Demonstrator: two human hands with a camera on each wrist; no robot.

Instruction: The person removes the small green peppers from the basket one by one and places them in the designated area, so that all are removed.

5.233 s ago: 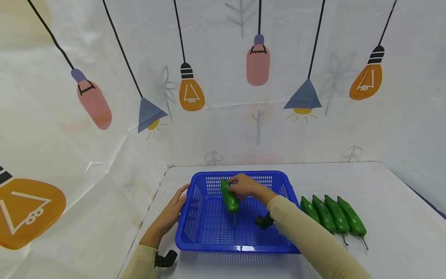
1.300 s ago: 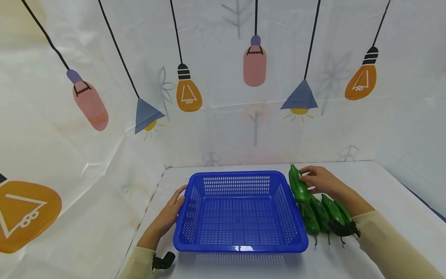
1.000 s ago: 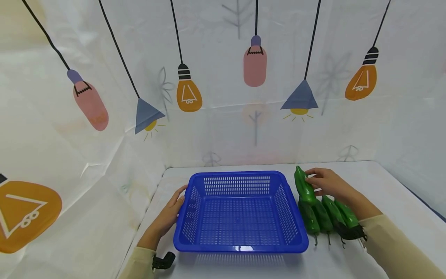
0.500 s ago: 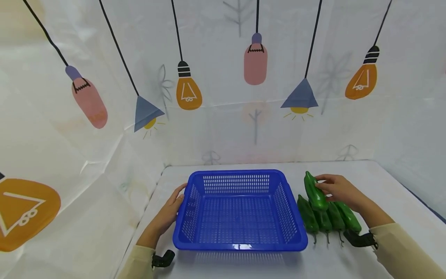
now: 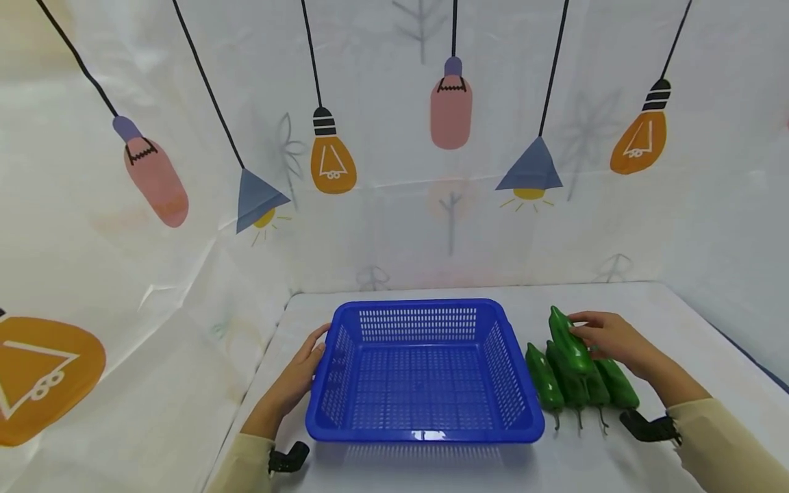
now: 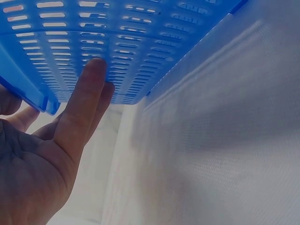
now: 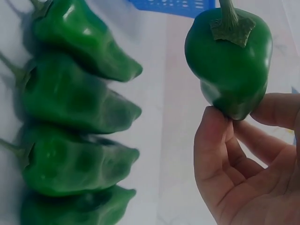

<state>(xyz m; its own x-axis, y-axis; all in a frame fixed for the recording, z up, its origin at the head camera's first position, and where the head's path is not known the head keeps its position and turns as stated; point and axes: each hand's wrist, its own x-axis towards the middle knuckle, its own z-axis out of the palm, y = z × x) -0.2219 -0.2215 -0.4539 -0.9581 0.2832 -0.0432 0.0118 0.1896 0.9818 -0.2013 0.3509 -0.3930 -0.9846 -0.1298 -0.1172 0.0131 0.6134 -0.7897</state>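
Note:
My right hand (image 5: 611, 337) pinches a green chili pepper (image 5: 570, 342) near its narrow end, with thumb and fingertips. That pepper is held above a row of several similar green peppers (image 5: 544, 381), lying side by side to the right of the basket. In the right wrist view the held pepper (image 7: 229, 61) hangs apart from the row, stem end toward the camera. My left hand (image 5: 294, 375) rests at the left side of the blue plastic basket (image 5: 425, 436). In the left wrist view its fairly straight fingers (image 6: 80, 105) touch the perforated outer wall.
The basket stands on a white-covered table (image 5: 678, 329); nothing lies inside it. A white backdrop (image 5: 394, 233) printed with hanging lamps rises behind and at the left. Black wrist cameras (image 5: 648, 427) are worn on both wrists.
Earlier my right hand held a pepper inside the basket. It then carried a pepper out over the row, moving rightward and slightly toward me. The left hand stayed at the basket's side.

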